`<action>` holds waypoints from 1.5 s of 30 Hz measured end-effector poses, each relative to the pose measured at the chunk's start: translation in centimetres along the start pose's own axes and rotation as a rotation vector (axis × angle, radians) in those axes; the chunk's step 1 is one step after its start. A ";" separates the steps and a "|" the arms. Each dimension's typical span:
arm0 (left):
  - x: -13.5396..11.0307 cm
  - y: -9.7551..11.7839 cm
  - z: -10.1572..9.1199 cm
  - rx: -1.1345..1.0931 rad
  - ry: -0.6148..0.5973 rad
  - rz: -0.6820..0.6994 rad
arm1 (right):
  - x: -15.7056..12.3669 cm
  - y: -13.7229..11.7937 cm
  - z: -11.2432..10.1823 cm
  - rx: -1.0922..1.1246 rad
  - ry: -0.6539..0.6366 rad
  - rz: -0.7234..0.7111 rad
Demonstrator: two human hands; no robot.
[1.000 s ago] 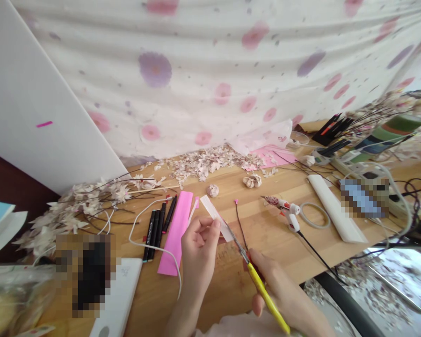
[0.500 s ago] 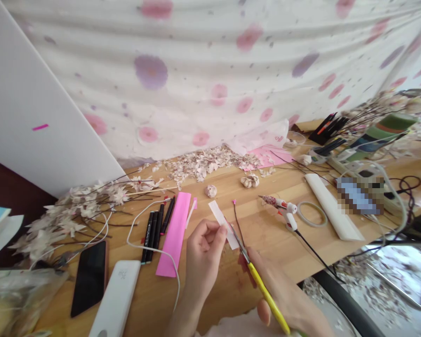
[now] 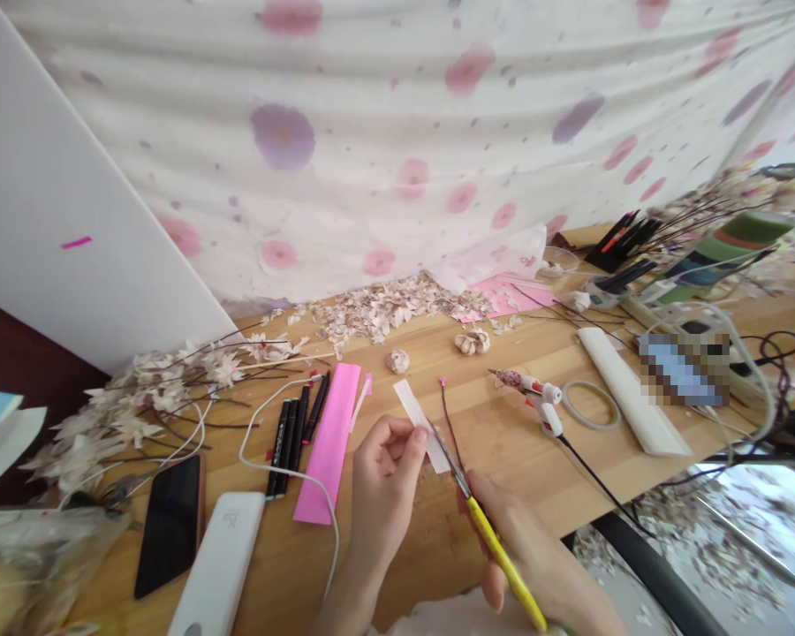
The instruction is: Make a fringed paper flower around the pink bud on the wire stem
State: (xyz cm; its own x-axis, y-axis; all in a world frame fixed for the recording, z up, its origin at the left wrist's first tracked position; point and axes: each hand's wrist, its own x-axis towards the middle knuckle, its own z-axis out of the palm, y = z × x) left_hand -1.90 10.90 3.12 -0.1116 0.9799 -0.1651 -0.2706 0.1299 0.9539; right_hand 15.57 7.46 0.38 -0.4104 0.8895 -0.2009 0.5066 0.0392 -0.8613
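Plastic bag point(image 3: 33, 556) at far left of the table point(image 3: 503, 450). Beyond it, flower branches point(image 3: 165, 380) lie above a black phone point(image 3: 169, 526) and a white power bank point(image 3: 218, 565), whose small marks I can't read. Next, black markers point(image 3: 288, 446) lie side by side, a white cable point(image 3: 244, 455) looping around them, with a pink paper strip point(image 3: 328, 442) just beside them.

My left grip point(image 3: 384, 495) pinches a white paper strip point(image 3: 414, 422) between thumb and fingers, at the table's middle. Its long axis runs diagonally, far end pointing up-left, near end down-right. My right grip point(image 3: 533, 556) holds yellow-handled scissors point(image 3: 496, 548), blades narrowly parted at the strip's lower edge. A dark wire stem point(image 3: 451, 433) with a pink tip runs just beside the strip.

Farther right: a corded glue gun point(image 3: 536, 397), a pale ring point(image 3: 589, 406), a white foam roll point(image 3: 629, 389). Behind, a petal heap point(image 3: 384, 318) and a white plastic bag point(image 3: 496, 256) with small pink print, unreadable.
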 end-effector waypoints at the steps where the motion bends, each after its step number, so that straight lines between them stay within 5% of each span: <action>1: 0.0 0.0 0.0 0.002 0.003 0.000 | 0.0 -0.2 -0.1 -0.003 -0.008 0.023; 7: 0.0 -0.1 0.0 0.009 0.019 0.007 | -0.2 -0.4 -0.4 0.000 -0.037 0.090; 34: 0.3 -1.0 0.2 0.015 -0.051 0.047 | 0.7 0.7 0.3 0.012 0.036 -0.073; 45: 0.4 -0.7 0.2 0.024 -0.034 0.037 | 1.0 -0.2 0.0 0.044 0.014 0.000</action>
State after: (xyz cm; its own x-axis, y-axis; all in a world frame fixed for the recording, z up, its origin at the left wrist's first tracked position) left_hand -1.53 11.20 2.44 -0.0882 0.9887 -0.1215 -0.2440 0.0968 0.9649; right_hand 15.04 8.33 0.34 -0.3992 0.8960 -0.1945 0.4724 0.0193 -0.8812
